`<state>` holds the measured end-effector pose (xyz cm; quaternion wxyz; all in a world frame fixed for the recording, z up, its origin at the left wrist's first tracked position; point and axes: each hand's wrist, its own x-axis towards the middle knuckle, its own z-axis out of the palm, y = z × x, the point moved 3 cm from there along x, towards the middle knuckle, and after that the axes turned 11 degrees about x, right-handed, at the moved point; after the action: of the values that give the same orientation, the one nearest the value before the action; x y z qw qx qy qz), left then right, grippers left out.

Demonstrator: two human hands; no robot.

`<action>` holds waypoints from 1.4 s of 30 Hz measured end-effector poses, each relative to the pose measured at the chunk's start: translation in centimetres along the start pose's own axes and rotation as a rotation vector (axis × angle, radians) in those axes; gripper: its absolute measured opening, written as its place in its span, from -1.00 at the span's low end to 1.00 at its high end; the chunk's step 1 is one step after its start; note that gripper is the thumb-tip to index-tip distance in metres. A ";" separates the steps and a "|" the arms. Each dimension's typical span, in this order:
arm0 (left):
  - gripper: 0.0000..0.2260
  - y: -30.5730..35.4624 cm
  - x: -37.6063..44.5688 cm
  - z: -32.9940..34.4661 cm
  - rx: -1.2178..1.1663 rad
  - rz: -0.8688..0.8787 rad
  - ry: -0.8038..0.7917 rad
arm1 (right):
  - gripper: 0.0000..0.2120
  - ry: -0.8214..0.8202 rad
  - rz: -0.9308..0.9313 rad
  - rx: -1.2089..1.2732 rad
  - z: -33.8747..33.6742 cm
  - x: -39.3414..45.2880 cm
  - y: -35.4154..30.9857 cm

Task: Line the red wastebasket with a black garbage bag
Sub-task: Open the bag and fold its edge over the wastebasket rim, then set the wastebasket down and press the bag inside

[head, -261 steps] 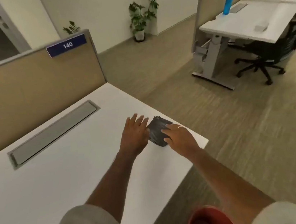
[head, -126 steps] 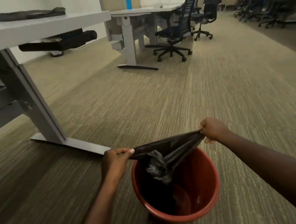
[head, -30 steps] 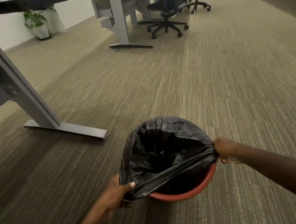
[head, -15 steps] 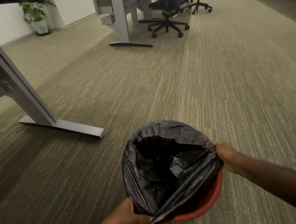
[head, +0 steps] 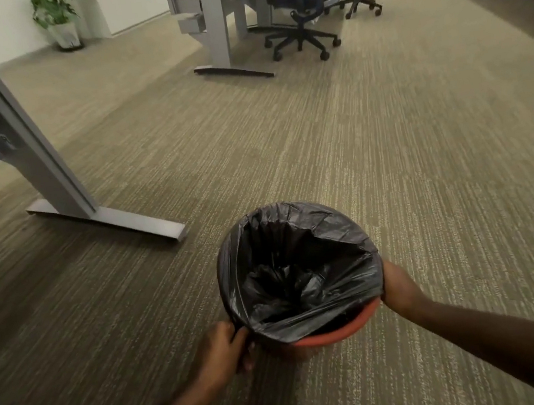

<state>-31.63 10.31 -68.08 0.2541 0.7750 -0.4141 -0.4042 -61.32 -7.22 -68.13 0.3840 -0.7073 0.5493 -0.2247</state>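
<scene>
Half a second ago the black garbage bag [head: 296, 266] sagged slack across the near side of the red wastebasket [head: 340, 332], which stands on the carpet; now its mouth is drawn wider, folded over the far, left and right rim. Only the near rim shows red. The left hand [head: 222, 351] has moved up to the near-left rim and pinches the bag's edge, while the right hand [head: 399, 290] still grips the film at the right rim. Lining looks nearly done.
</scene>
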 end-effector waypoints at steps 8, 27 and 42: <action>-0.73 -0.1 -1.0 0.7 -0.829 -0.306 -0.506 | -0.72 -0.063 0.359 0.413 -0.1 0.9 1.4; -0.91 -1.0 -2.0 3.6 -0.013 -0.051 -0.323 | -0.71 0.180 0.276 0.298 -1.1 3.0 -1.3; -0.75 0.5 -1.4 2.9 -0.103 -0.170 -0.416 | -0.79 0.056 0.107 0.050 -0.6 -0.3 -0.9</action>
<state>-34.78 11.10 -68.71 0.1675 0.6930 -0.3693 -0.5960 -61.30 -6.99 -67.02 0.3975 -0.6606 0.5911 -0.2371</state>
